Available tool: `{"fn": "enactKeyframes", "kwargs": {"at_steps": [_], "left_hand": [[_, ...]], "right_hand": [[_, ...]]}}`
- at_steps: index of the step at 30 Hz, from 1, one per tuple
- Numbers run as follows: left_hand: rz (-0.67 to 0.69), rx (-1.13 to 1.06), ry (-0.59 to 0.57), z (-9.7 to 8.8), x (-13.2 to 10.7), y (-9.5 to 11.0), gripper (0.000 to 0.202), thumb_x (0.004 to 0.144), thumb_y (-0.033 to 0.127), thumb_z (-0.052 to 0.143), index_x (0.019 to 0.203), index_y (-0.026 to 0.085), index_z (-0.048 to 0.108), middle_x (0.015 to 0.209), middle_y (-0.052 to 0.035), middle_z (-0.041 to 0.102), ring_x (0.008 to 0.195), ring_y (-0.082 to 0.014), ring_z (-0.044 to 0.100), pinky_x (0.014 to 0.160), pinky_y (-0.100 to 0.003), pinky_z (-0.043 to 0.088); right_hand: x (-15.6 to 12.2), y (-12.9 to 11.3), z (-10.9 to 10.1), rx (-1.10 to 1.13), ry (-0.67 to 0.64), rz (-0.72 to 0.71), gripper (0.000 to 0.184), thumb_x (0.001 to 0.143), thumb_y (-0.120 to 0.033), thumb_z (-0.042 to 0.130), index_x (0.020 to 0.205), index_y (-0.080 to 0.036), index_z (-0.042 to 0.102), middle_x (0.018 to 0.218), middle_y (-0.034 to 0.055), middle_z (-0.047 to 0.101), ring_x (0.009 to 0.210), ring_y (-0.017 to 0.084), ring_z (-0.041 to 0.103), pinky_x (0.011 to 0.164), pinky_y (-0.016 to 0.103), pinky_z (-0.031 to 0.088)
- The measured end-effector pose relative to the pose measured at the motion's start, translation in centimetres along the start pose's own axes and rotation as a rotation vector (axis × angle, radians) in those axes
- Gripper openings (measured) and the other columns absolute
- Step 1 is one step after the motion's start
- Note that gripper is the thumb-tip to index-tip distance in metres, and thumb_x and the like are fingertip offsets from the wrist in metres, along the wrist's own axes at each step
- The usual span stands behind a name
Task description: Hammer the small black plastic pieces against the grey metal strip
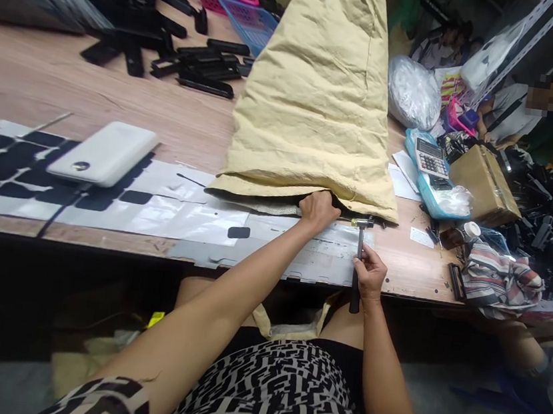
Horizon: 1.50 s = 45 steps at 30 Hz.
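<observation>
A large pale yellow cloth cover (314,104), shaped like a tall sack, stands on the table with its dark open edge facing me. My left hand (319,211) is closed in a fist at that opening, its fingertips hidden; what it grips, if anything, does not show. In my right hand (370,272) is a small hammer (361,236), held upright by its black handle between thumb and fingers. The hammer's head, yellowish at one end, is close to the cover's lower right edge. Beneath both hands lies a clear plastic sheet (276,244) along the table's front edge.
A white power bank (104,152) with a cable lies left on paper with dark pads. Black plastic parts (205,67) are piled behind it, near pink and blue baskets. Rightward are a calculator (431,160), a cardboard box (485,185), a striped cloth (500,275) and people.
</observation>
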<state>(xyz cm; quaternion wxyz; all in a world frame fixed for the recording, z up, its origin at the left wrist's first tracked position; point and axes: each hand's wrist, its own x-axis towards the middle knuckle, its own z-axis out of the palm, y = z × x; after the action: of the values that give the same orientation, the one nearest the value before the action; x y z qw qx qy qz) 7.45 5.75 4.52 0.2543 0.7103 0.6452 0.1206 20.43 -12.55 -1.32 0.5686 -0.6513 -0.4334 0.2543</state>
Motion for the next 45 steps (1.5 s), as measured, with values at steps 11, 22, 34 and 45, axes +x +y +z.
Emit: {"fn": "enactKeyframes", "kwargs": {"at_steps": [11,22,34,45], "left_hand": [[0.401,-0.041,-0.099,-0.1,-5.0,-7.0,0.025,0.079,0.033,0.062,0.098,0.022,0.076,0.098,-0.0072,0.07,0.094,-0.0257,0.065,0.075,-0.032,0.049],[0.473,-0.177,-0.005,1.9,-4.6,-8.0,0.021,0.086,0.038,0.064,0.098,0.026,0.075,0.095,-0.0037,0.067,0.1,-0.0215,0.061,0.084,-0.03,0.047],[0.472,-0.244,0.016,2.4,-4.1,-8.1,0.017,0.082,0.036,0.069,0.095,0.026,0.076,0.093,-0.001,0.066,0.098,-0.02,0.062,0.08,-0.028,0.046],[0.404,-0.249,-0.032,2.0,-3.8,-7.8,0.015,0.079,0.036,0.074,0.091,0.027,0.074,0.094,0.0007,0.066,0.097,-0.0193,0.062,0.075,-0.028,0.044]], "right_hand": [[0.0,-0.3,0.2,-0.066,-0.006,-0.014,0.05,0.076,-0.033,0.068,0.123,-0.017,0.073,0.086,0.0033,0.063,0.071,0.015,0.057,0.064,0.028,0.051],[-0.3,-2.7,0.2,-0.301,-0.154,-0.187,0.045,0.074,-0.022,0.062,0.117,-0.02,0.075,0.078,0.0,0.059,0.062,0.012,0.048,0.057,0.026,0.045],[-0.4,-4.1,1.2,-0.417,-0.2,-0.276,0.045,0.075,-0.02,0.06,0.118,-0.02,0.074,0.079,0.001,0.062,0.066,0.015,0.052,0.065,0.027,0.049],[-0.2,-4.9,2.1,-0.312,-0.231,-0.223,0.044,0.074,-0.021,0.062,0.115,-0.021,0.076,0.08,0.0004,0.063,0.065,0.013,0.051,0.064,0.027,0.048]]}}
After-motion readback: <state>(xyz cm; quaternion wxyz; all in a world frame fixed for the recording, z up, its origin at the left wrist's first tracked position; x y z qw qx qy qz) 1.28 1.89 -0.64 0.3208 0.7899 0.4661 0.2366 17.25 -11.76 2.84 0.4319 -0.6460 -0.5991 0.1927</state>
